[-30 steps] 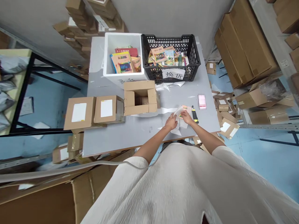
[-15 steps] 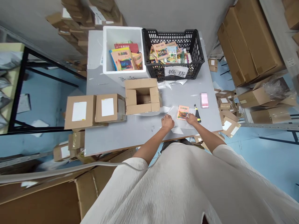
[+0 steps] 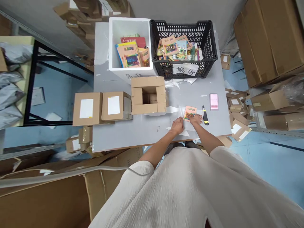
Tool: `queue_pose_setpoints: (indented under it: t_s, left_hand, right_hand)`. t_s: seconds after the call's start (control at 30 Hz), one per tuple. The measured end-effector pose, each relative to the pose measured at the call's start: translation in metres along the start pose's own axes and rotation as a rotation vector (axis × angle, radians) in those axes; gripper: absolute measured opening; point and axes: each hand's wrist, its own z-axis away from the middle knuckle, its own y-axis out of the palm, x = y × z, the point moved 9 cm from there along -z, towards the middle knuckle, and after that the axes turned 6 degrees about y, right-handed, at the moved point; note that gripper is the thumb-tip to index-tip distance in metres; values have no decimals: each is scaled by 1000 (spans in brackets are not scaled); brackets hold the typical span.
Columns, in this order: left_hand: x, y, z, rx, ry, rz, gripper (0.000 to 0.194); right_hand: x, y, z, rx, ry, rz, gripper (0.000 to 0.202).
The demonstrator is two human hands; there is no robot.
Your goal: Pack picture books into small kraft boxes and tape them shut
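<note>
A small orange-pink book (image 3: 190, 110) with a colourful cover picture lies flat on a pale sheet, perhaps a wrapper or bag, near the table's front edge. My right hand (image 3: 195, 119) rests on the book's lower right corner, fingers spread. Beside the book's lower left edge, my left hand (image 3: 177, 125) lies on the sheet, its fingers stretched forward and holding nothing I can see. A black and yellow utility knife (image 3: 205, 116) lies just right of my right hand. Farther right is a phone (image 3: 214, 101) with a pink screen.
An opened carton (image 3: 148, 109) and two closed, labelled cartons (image 3: 86, 119) stand left on the grey table (image 3: 133, 136). Behind them are a white foam box (image 3: 130, 70) and a black crate (image 3: 209, 68), both holding books. Shelves and cartons flank the table.
My right hand has opened out and now lies over the book's corner. My left hand has come closer to the book, its fingers less curled. The whole view has shifted slightly.
</note>
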Motion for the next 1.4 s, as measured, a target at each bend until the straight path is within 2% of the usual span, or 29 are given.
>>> queue_pose_setpoints:
  t_s: [0.1, 0.2, 0.3, 0.43, 0.6, 0.7, 0.77, 0.87, 0.97, 1.03, 1.1, 1.23, 1.4]
  left_hand:
    - [1, 5, -4, 20, -6, 24, 76]
    - [1, 9, -7, 37, -14, 41, 75]
    - [0, 11, -9, 43, -27, 49, 75]
    - [-5, 6, -17, -6, -49, 31, 68]
    - [-26, 2, -37, -61, -50, 26, 59]
    - [-47, 5, -48, -78, -27, 25, 54]
    - [-58, 8, -52, -91, -57, 8, 58]
    - [-64, 11, -57, -101, -138, -35, 67]
    - [-63, 10, -61, -104, -140, -48, 56]
    - [-60, 6, -62, -103, -116, -43, 42]
    - [-54, 0, -60, -103, -103, -32, 37]
    - [-42, -21, -47, -119, -81, -25, 38]
    - [-33, -60, -18, -184, -12, -86, 45]
  right_hand:
    - [0, 1, -3, 12, 30, -15, 65]
    - [-3, -1, -6, 27, 31, -30, 48]
    - [-7, -8, -9, 57, -3, -81, 34]
    - [-14, -24, -16, 113, -50, -198, 29]
    - [-22, -45, -24, 105, -78, -269, 20]
    - [-24, -48, -26, 105, -103, -285, 18]
    - [-25, -49, -26, 105, -136, -269, 18]
    - [-26, -53, -30, 94, -196, -206, 17]
    - [-28, -63, -35, 67, -241, -138, 16]
    - [-30, -71, -37, 48, -241, -132, 16]
    - [-32, -78, -38, 30, -225, -154, 18]
    - [-22, -84, -36, 22, -222, -216, 24]
    - [-2, -84, -35, 65, -218, -281, 27]
